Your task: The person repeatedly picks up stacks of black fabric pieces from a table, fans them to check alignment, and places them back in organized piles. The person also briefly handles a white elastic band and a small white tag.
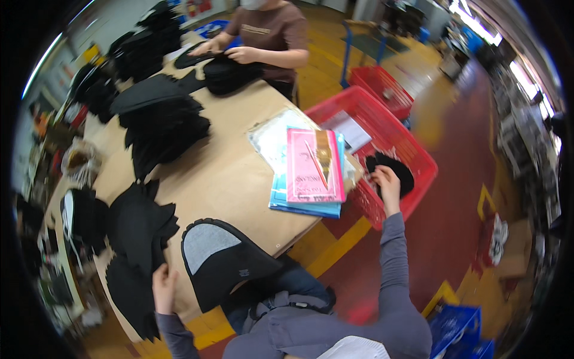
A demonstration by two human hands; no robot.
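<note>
My right hand (387,179) reaches out over a red plastic crate (427,179), its fingers closed on a dark, rounded cut piece (399,173). Down at the left, my left hand (163,288) has its thumb and fingers apart, beside the edge of a pile of black cut pieces (136,230); whether it touches them I cannot tell. Between my hands, at the table's near edge, lies a black piece with a rounded end and a grey half-moon patch (209,242).
A brown-topped table (239,173) carries a tall black stack (158,113), and pink and blue booklets (302,179) with a pencil on top. Across it, a person (269,36) handles black pieces. Another red crate (382,90) and a blue-framed trolley (345,54) stand behind; blue crates (457,329) are lower right.
</note>
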